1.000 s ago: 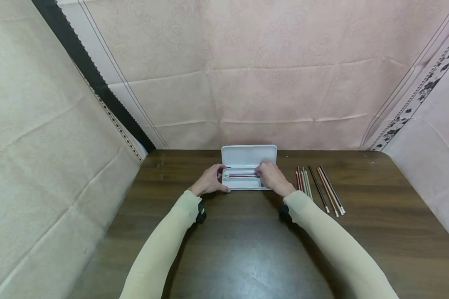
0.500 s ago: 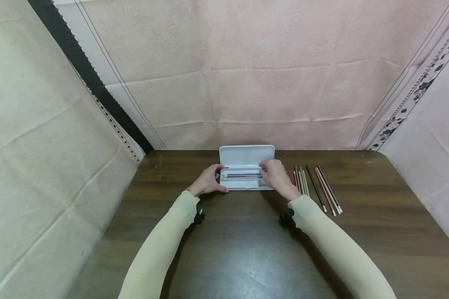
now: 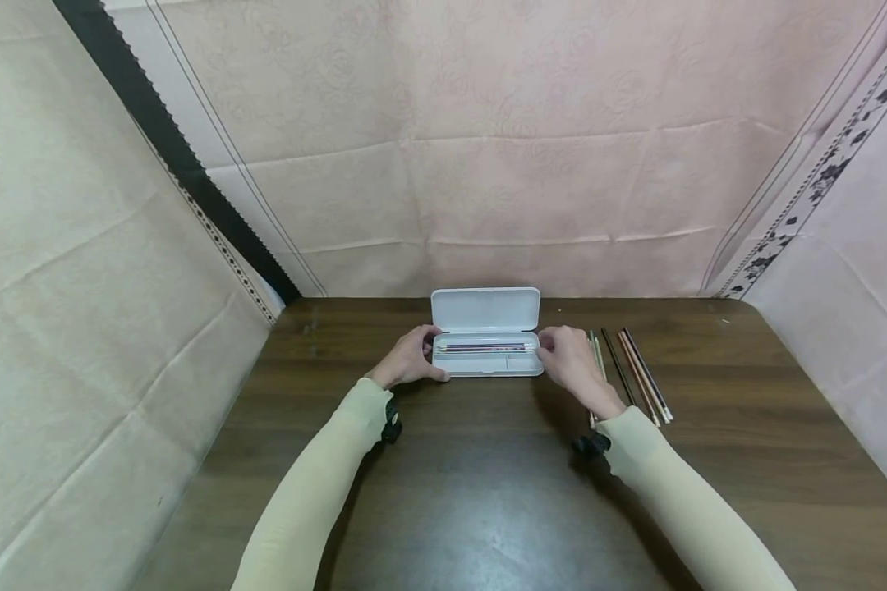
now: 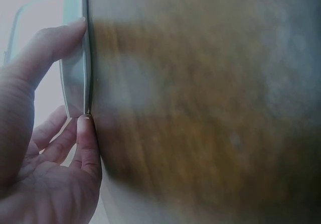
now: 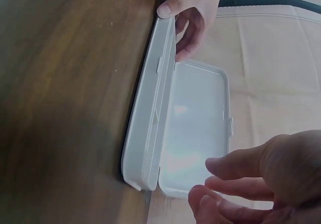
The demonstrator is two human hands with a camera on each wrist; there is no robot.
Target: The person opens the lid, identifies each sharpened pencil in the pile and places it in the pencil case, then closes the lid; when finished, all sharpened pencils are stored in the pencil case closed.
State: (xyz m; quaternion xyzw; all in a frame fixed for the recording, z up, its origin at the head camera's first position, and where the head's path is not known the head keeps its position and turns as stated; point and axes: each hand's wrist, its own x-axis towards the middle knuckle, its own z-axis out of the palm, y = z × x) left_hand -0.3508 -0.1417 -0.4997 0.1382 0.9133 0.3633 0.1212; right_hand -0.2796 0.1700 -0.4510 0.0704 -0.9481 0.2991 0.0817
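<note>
A white pencil case (image 3: 485, 310) stands unfolded near the table's far edge, its lid tilted back. Several pencils (image 3: 480, 348) lie lengthwise in its back compartment. My left hand (image 3: 408, 359) grips the left end of the case; in the left wrist view, its thumb is on one side of the case wall (image 4: 74, 91) and fingertips touch the corner. My right hand (image 3: 572, 364) is at the right end, fingers loosely bent. The right wrist view shows the right hand (image 5: 286, 176) with nothing between thumb and fingers, in front of the lid (image 5: 195, 118).
To the right on the brown table (image 3: 458, 492) lie loose pencils: a dark one (image 3: 618, 365), a reddish-brown and dark group (image 3: 645, 377), and light green ones (image 3: 598, 355) partly hidden by my right hand. Fabric (image 3: 503, 164) hangs behind the table.
My right hand has moved right, from over the case's inside to its right end, uncovering the pencils within. The left hand keeps its grip on the case.
</note>
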